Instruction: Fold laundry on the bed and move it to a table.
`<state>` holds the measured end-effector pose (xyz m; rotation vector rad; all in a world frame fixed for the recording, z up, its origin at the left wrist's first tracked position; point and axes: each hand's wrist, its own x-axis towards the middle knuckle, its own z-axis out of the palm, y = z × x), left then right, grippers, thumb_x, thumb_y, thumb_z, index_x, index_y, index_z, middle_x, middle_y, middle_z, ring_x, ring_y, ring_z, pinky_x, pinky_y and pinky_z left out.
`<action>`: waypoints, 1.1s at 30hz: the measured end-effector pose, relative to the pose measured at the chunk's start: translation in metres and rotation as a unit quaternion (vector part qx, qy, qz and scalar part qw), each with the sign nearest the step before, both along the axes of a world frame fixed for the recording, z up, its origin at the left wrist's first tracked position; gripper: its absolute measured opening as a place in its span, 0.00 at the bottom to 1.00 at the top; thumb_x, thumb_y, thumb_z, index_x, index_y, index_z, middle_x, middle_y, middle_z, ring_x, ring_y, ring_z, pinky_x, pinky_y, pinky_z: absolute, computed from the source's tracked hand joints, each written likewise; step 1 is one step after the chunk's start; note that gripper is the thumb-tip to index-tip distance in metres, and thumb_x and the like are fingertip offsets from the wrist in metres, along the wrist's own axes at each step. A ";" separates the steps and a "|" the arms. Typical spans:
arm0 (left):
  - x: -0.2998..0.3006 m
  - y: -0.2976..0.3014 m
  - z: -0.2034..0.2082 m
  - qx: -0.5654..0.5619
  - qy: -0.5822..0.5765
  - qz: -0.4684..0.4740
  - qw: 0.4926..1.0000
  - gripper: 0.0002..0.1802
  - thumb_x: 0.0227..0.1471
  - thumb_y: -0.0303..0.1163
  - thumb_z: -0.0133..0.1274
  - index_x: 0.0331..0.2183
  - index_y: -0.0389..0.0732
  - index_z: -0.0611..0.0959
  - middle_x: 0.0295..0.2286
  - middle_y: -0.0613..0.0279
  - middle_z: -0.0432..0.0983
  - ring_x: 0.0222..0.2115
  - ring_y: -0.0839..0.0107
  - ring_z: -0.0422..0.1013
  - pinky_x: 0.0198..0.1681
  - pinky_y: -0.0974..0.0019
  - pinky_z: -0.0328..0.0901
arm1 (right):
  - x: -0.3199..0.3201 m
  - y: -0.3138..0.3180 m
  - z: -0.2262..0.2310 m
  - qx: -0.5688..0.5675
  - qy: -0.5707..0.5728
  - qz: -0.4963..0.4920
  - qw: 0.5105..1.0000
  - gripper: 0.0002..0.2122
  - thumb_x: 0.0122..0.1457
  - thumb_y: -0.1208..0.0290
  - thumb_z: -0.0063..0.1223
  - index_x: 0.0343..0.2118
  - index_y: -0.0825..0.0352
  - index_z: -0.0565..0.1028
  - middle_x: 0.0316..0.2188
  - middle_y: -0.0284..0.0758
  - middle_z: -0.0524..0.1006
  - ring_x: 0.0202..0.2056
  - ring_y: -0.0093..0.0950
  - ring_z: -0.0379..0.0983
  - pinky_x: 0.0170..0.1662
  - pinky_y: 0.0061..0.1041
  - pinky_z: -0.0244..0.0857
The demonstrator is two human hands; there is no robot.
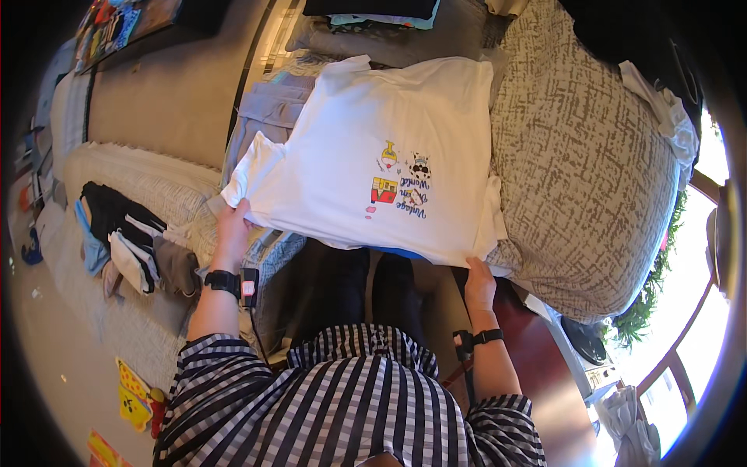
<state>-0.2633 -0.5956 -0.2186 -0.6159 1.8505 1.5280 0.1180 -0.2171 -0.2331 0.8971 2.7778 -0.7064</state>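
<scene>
A white T-shirt (327, 171) with a colourful cartoon print (401, 183), upside down from where I am, is spread over the seat in front of me. My left hand (232, 226) pinches the shirt's near left corner, beside a part that sticks out like a sleeve. At its near right corner, my right hand (480, 282) grips the edge between thumb and fingers. The near edge stretches between both hands, and a strip of blue (397, 252) peeks out beneath it. I wear dark bands with small boxes on both wrists.
Grey-lilac folded clothes (272, 105) lie left of the shirt. A folded stack (381, 9) sits beyond it. Patterned sofa fabric (576, 156) rises at right. Dark, white and brown garments (136, 241) lie on the left couch. A yellow toy-like item (134, 395) is at lower left.
</scene>
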 end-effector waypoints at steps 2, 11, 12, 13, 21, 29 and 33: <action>0.003 -0.004 -0.002 0.009 -0.005 -0.002 1.000 0.17 0.58 0.35 0.45 0.46 0.36 0.72 0.39 0.61 0.76 0.35 0.71 0.74 0.37 0.66 0.69 | 0.004 0.001 -0.006 -0.020 -0.018 0.031 0.999 0.09 0.54 0.78 0.46 0.38 0.66 0.73 0.36 0.40 0.75 0.39 0.39 0.72 0.41 0.33 0.69; 0.042 0.024 0.009 0.071 -0.043 -0.003 0.997 0.21 0.55 0.33 0.50 0.49 0.36 0.70 0.43 0.60 0.73 0.40 0.70 0.72 0.43 0.65 0.67 | -0.021 -0.017 -0.005 -0.390 -0.167 -0.355 0.833 0.10 0.57 0.68 0.52 0.36 0.70 0.73 0.31 0.36 0.75 0.34 0.28 0.74 0.35 0.24 0.69; 0.049 0.024 0.009 0.073 -0.052 -0.018 0.996 0.22 0.53 0.32 0.52 0.49 0.36 0.70 0.43 0.59 0.74 0.40 0.70 0.72 0.44 0.66 0.67 | -0.026 -0.027 -0.004 -0.449 -0.111 -0.413 0.784 0.13 0.57 0.64 0.53 0.35 0.71 0.73 0.30 0.34 0.74 0.31 0.24 0.73 0.33 0.21 0.69; 0.056 0.025 0.006 0.071 -0.050 -0.015 0.996 0.22 0.53 0.32 0.52 0.49 0.36 0.70 0.43 0.59 0.74 0.40 0.70 0.72 0.44 0.66 0.67 | -0.030 -0.032 -0.007 -0.451 -0.112 -0.410 0.785 0.13 0.57 0.64 0.53 0.35 0.71 0.73 0.30 0.34 0.74 0.31 0.24 0.73 0.33 0.21 0.69; 0.087 0.030 -0.009 0.051 -0.092 0.035 0.994 0.13 0.51 0.30 0.55 0.39 0.34 0.77 0.34 0.61 0.77 0.32 0.73 0.73 0.34 0.71 0.68 | -0.031 -0.041 -0.037 -0.512 -0.041 -0.564 0.647 0.06 0.55 0.72 0.51 0.31 0.69 0.69 0.24 0.35 0.71 0.23 0.29 0.72 0.26 0.27 0.70; 0.065 0.057 0.017 0.129 -0.038 0.167 0.977 0.15 0.51 0.30 0.55 0.41 0.36 0.75 0.35 0.60 0.77 0.34 0.70 0.74 0.38 0.67 0.68 | -0.007 -0.029 -0.014 -0.415 -0.130 -0.443 0.784 0.09 0.55 0.69 0.51 0.34 0.70 0.71 0.23 0.33 0.71 0.21 0.25 0.71 0.23 0.22 0.67; 0.059 0.078 0.022 -0.086 0.174 0.115 0.974 0.19 0.47 0.29 0.57 0.42 0.34 0.75 0.36 0.57 0.77 0.35 0.65 0.74 0.40 0.64 0.68 | -0.023 -0.032 0.009 -0.427 -0.123 -0.331 0.833 0.09 0.55 0.70 0.53 0.34 0.70 0.72 0.22 0.34 0.74 0.20 0.22 0.70 0.22 0.19 0.66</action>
